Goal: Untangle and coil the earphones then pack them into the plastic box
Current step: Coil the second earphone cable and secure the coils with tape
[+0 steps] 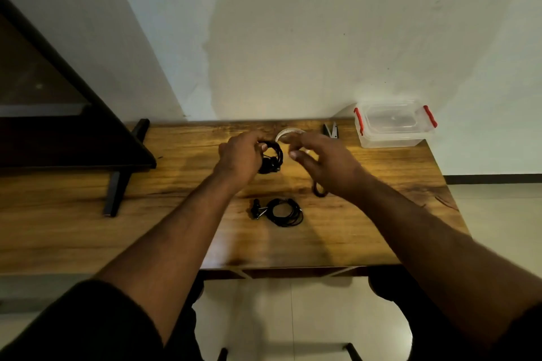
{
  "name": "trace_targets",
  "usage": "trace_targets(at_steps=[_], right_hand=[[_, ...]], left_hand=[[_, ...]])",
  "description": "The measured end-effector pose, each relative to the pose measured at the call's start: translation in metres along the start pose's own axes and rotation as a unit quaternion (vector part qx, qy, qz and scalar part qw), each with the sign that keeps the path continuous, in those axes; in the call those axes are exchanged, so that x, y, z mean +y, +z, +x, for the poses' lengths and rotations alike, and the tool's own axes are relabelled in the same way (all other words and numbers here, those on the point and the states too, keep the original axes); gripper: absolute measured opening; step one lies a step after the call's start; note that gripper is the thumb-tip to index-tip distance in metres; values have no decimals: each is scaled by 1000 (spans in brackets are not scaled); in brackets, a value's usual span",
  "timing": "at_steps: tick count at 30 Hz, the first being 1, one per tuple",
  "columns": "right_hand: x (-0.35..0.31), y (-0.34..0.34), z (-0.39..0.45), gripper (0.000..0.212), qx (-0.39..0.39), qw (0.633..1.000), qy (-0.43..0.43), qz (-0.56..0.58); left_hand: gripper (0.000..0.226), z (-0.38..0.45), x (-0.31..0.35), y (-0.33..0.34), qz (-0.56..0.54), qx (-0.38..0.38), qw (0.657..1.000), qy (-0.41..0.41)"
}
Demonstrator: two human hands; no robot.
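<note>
My left hand grips a coiled black earphone bundle above the far middle of the wooden table. My right hand hovers beside it with fingers curled, pinching something small and pale that I cannot make out. A second black earphone coil with its plug and buds lies flat on the table nearer to me. Another small dark loop peeks out from under my right hand. The clear plastic box, with red clips and its lid on, stands at the table's far right corner.
A roll of clear tape lies behind my hands, and small snips lie to its right. A dark slanted frame and stand occupy the left of the table. A wall runs right behind the table.
</note>
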State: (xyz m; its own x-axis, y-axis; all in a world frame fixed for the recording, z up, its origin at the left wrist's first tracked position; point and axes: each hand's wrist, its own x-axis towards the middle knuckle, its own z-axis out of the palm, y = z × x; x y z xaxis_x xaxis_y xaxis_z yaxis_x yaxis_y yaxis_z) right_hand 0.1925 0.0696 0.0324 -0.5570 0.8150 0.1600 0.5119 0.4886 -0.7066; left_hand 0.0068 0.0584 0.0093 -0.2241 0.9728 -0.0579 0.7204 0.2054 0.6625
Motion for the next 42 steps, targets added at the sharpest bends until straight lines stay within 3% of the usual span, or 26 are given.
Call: trace_targets(at_steps=[4, 8, 13, 17, 23, 30, 37, 42], right_hand=[[-26, -28, -31, 8, 161, 958, 107, 210], [-26, -32, -35, 8, 216, 941, 137, 220], [-14, -25, -22, 5, 204, 959, 125, 150], [-12, -15, -18, 9, 177, 971, 95, 132], [-12, -20, -15, 7, 127, 942, 129, 284], [-7, -34, -16, 7, 49, 935, 172, 306], [-6, -35, -15, 10, 4, 932, 204, 301], [-9, -34, -12, 19, -8, 923, 203, 327]], left_hand=[[14, -39, 24, -13, -72, 23, 997, 10], [18, -64, 40, -16, -129, 23, 991, 11], [21, -68, 51, -14, -192, -47, 980, 27], [24, -69, 58, -8, -182, -25, 979, 85], [28, -65, 59, -4, -213, 19, 971, 107], [54, -59, 58, -2, -178, 24, 977, 118], [21, -55, 55, -2, -12, 54, 992, 117], [13, -54, 59, -8, -7, 40, 994, 103]])
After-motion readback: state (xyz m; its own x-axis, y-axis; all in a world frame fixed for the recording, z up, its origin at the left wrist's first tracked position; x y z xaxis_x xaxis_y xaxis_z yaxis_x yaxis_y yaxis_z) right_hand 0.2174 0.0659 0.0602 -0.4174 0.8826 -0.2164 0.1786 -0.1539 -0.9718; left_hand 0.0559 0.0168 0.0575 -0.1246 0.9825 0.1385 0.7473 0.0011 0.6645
